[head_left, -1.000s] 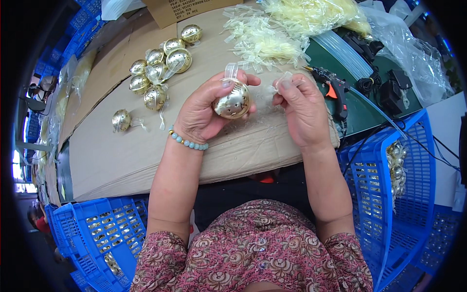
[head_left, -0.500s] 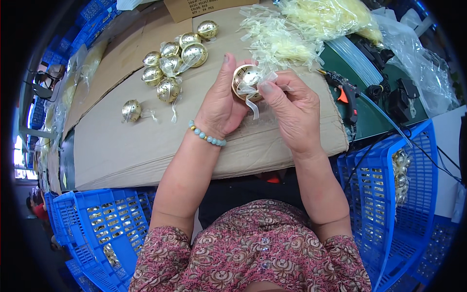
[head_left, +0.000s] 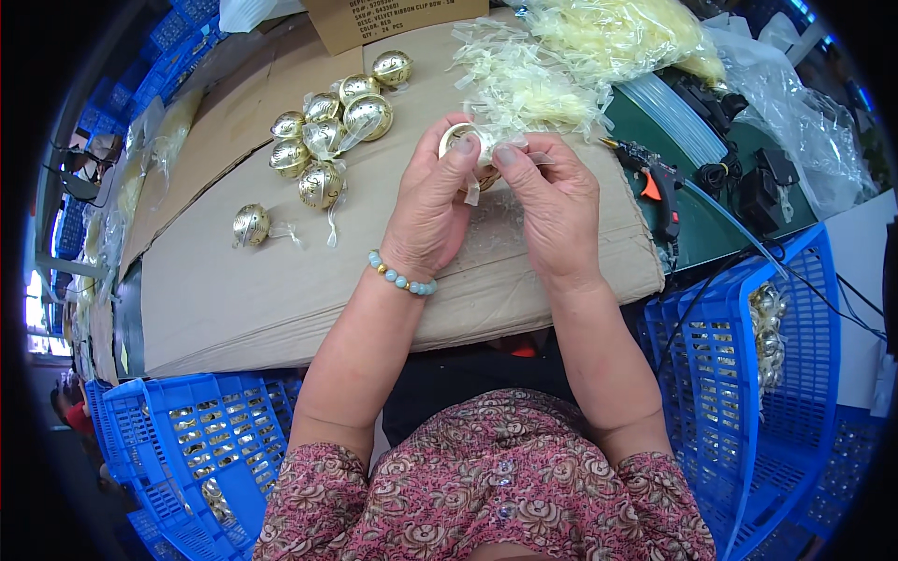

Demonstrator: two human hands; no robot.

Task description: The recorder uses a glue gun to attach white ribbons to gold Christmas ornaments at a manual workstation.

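My left hand (head_left: 423,208) is closed around a gold ball ornament (head_left: 486,175), its thumb pressed on the top beside a sheer white ribbon (head_left: 472,193). Close against it, my right hand (head_left: 564,213) pinches part of that ribbon between thumb and fingers. The fingers cover much of the ball. Left of my hands, several similar gold ornaments (head_left: 320,185) with dark markings are grouped on the cardboard (head_left: 365,313), some with ribbons attached. One more gold ornament (head_left: 251,225) lies apart, nearer to me, its ribbon trailing right.
Beyond my hands is a heap of pale ribbon pieces (head_left: 533,89) beside a filled plastic bag (head_left: 622,37). A glue gun (head_left: 666,192) with an orange trigger rests at the right near cables. Blue crates (head_left: 201,393) holding ornaments flank me; the right crate (head_left: 697,351) stands below the table edge.
My left thumb has come down from its raised position onto the ball and ribbon. My right hand stays at the ribbon, and both hands are now closer together.
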